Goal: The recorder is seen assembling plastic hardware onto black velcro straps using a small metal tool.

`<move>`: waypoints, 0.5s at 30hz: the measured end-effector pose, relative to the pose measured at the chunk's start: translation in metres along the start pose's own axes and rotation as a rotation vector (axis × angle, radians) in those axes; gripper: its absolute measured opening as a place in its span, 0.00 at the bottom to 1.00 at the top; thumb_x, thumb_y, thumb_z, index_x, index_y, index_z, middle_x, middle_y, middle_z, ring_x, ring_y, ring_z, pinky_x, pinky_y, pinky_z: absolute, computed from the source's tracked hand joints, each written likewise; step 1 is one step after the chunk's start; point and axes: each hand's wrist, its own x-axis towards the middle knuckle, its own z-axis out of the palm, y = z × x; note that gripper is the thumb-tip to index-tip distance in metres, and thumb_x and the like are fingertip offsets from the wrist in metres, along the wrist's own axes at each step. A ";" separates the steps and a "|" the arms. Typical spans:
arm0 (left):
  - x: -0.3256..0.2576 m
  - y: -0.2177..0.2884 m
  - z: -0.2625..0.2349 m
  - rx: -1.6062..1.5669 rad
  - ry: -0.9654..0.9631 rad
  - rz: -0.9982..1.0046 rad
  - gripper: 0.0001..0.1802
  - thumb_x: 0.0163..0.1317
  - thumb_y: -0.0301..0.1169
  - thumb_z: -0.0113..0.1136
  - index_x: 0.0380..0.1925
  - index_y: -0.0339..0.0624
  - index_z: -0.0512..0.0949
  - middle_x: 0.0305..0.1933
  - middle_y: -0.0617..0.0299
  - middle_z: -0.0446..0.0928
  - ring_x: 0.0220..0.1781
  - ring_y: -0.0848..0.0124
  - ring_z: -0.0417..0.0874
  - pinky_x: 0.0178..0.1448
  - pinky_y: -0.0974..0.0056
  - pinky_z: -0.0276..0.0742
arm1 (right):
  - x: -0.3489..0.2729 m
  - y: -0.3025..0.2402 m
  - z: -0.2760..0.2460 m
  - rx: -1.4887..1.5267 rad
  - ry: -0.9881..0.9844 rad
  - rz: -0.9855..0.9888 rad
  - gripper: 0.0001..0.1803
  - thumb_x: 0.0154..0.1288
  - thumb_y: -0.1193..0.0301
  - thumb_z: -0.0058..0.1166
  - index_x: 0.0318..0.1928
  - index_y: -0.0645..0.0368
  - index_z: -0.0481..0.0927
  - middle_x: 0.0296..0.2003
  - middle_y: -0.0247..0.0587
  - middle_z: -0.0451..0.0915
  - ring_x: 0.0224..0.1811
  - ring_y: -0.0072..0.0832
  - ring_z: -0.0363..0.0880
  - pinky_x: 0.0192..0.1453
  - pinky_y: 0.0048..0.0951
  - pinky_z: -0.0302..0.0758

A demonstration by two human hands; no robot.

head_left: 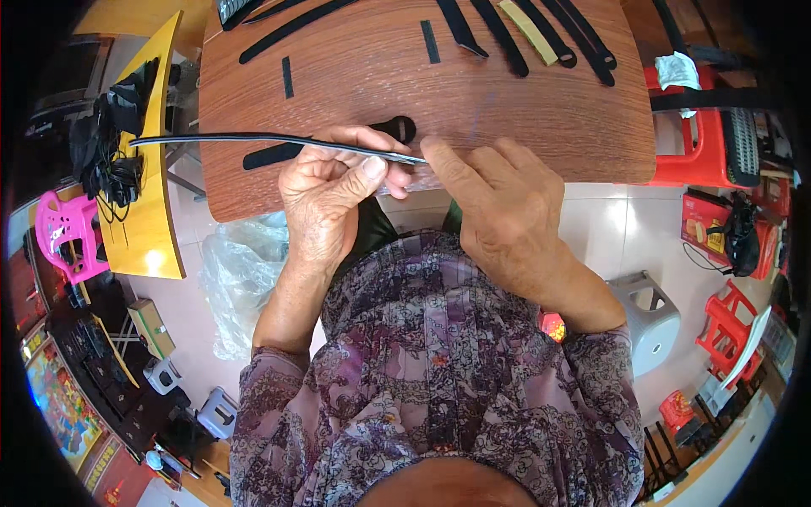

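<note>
A long, thin black strap, seen edge-on, stretches left from my hands over the table. My left hand pinches it between thumb and fingers near its right end. At that end, which looks pale and split into layers, the index finger of my right hand touches the tip. My right thumb is hidden, and the other fingers are curled. Beneath the held strap, another black strap with a rounded, slotted end lies on the brown wooden table.
Toward the far edge lie several black straps, a yellow strip and two short dark strips. A yellow table with black straps stands left, a red stool right. Clear plastic lies on the floor.
</note>
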 end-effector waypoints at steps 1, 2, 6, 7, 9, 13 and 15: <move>-0.002 0.001 -0.001 0.001 0.000 -0.001 0.09 0.56 0.20 0.57 0.37 0.26 0.74 0.32 0.46 0.78 0.29 0.66 0.81 0.32 0.65 0.80 | 0.000 -0.002 0.000 0.001 0.000 0.001 0.25 0.36 0.82 0.50 0.44 0.63 0.77 0.19 0.38 0.68 0.22 0.34 0.67 0.23 0.34 0.65; -0.003 0.002 -0.002 0.028 -0.004 0.007 0.09 0.57 0.21 0.56 0.37 0.26 0.74 0.32 0.47 0.78 0.29 0.66 0.81 0.32 0.65 0.80 | -0.001 -0.004 -0.001 -0.005 -0.005 0.001 0.25 0.36 0.82 0.50 0.44 0.64 0.77 0.19 0.38 0.67 0.22 0.34 0.67 0.23 0.33 0.65; -0.006 0.002 -0.002 0.100 0.007 0.063 0.10 0.59 0.24 0.55 0.37 0.26 0.74 0.31 0.48 0.78 0.29 0.67 0.81 0.32 0.66 0.81 | 0.001 -0.004 -0.003 -0.033 -0.060 -0.017 0.25 0.35 0.81 0.51 0.43 0.65 0.76 0.19 0.38 0.66 0.22 0.34 0.68 0.23 0.32 0.65; -0.006 0.001 -0.003 0.100 0.006 0.062 0.10 0.59 0.24 0.55 0.37 0.26 0.74 0.31 0.48 0.78 0.29 0.67 0.81 0.32 0.66 0.81 | 0.000 -0.004 -0.003 -0.033 -0.060 -0.016 0.25 0.35 0.81 0.51 0.43 0.65 0.76 0.19 0.38 0.66 0.22 0.34 0.68 0.23 0.32 0.65; -0.008 -0.001 -0.005 0.104 -0.006 0.063 0.10 0.60 0.25 0.54 0.38 0.26 0.74 0.32 0.48 0.78 0.30 0.67 0.82 0.32 0.66 0.81 | 0.000 -0.004 -0.003 -0.041 -0.051 -0.054 0.26 0.35 0.81 0.51 0.43 0.66 0.76 0.19 0.38 0.66 0.22 0.34 0.67 0.23 0.32 0.65; -0.009 -0.002 -0.005 0.145 0.006 0.091 0.11 0.60 0.26 0.55 0.37 0.26 0.74 0.31 0.48 0.78 0.29 0.67 0.82 0.32 0.65 0.81 | -0.001 -0.003 -0.001 -0.073 -0.055 -0.086 0.26 0.35 0.80 0.50 0.43 0.66 0.76 0.20 0.37 0.66 0.22 0.33 0.67 0.23 0.32 0.65; -0.010 -0.001 -0.003 0.175 0.053 0.098 0.10 0.59 0.25 0.56 0.36 0.26 0.75 0.31 0.48 0.78 0.29 0.67 0.82 0.32 0.66 0.81 | 0.001 -0.004 -0.002 -0.072 -0.063 -0.098 0.25 0.35 0.80 0.50 0.43 0.67 0.75 0.19 0.37 0.65 0.22 0.32 0.67 0.23 0.31 0.65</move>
